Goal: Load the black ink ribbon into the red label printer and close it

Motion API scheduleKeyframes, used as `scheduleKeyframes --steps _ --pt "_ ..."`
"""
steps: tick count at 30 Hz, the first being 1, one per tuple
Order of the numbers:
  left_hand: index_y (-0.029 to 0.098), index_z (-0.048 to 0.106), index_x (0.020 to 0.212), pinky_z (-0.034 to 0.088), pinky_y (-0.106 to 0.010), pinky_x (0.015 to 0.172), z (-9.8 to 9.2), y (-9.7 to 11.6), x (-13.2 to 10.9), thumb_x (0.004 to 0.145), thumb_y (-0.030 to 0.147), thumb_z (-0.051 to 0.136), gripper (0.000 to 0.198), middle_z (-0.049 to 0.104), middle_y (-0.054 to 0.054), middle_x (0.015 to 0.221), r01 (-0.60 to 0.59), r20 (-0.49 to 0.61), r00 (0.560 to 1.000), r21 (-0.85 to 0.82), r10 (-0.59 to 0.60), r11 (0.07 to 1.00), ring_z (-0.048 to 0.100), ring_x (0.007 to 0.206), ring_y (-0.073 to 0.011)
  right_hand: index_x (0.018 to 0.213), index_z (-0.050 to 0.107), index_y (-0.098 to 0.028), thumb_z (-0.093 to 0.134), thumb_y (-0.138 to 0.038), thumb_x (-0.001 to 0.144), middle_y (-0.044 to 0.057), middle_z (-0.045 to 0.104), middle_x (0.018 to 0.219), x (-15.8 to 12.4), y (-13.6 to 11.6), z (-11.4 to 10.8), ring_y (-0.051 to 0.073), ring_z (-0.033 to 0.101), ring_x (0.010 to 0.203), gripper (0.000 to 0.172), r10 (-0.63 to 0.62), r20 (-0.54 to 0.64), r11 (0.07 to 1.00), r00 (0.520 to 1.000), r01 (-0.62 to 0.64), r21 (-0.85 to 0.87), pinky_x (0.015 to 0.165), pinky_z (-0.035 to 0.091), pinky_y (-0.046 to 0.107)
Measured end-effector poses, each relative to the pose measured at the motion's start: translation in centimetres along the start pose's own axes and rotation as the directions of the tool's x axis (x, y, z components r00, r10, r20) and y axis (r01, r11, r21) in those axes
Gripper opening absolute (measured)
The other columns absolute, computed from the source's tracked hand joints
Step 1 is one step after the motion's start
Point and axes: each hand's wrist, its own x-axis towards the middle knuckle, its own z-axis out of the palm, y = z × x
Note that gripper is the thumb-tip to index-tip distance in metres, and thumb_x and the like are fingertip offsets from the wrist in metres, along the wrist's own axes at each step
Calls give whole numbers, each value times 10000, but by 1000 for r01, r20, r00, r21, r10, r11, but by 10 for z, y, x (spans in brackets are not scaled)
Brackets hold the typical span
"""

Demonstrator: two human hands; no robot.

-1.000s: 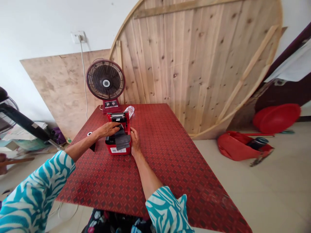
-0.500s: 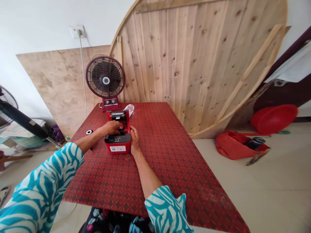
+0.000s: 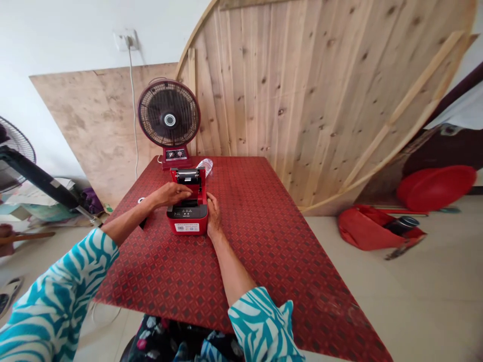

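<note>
Lifting my left hand [image 3: 169, 195], fingers open, over the red label printer [image 3: 187, 224], right fingers [image 3: 212, 202] resting against its side, desk fan [image 3: 169, 113] beyond.

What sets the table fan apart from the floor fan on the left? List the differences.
The table fan stands upright on the red-patterned table, while the floor fan sits lower, off the table, tilted on a long black stem. The table fan has a red rim and a red dial base; the floor fan shows a dark wire guard. The picture's edge cuts off the floor fan. Both have round guards.

Red label printer [image 3: 187, 222], lid raised, upright
</note>
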Motion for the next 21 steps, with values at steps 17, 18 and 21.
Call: scheduleKeyframes --steps 17,18,21 --pt "208 732 876 462 -240 688 12 17 -34 858 342 557 221 730 2 778 28 -112 993 -18 -30 999 640 674 -147 1115 659 -252 533 -474 826 28 685 1135 2 4 -1 198 573 1128 386 -6 -26 1000 1000 6 7 975 443 358" --pt "204 724 872 457 -240 676 12 18 -34 861 336 549 219 724 0 773 29 -115 993 -7 -29 1000 633 661 -146 1112 659 -253 531 -471 826 27 683 1138 2 3 0 196 570 1132 382 -4 -27 1000 1000 5 9 978 440 358" --pt "204 696 868 441 -239 643 16 17 -31 876 311 517 209 711 -1 764 13 -117 993 29 -10 999 624 646 -144 1126 647 -251 525 -471 826 30 672 1167 1 0 1 198 560 1152 391 4 -29 1000 1000 -4 12 996 430 367"
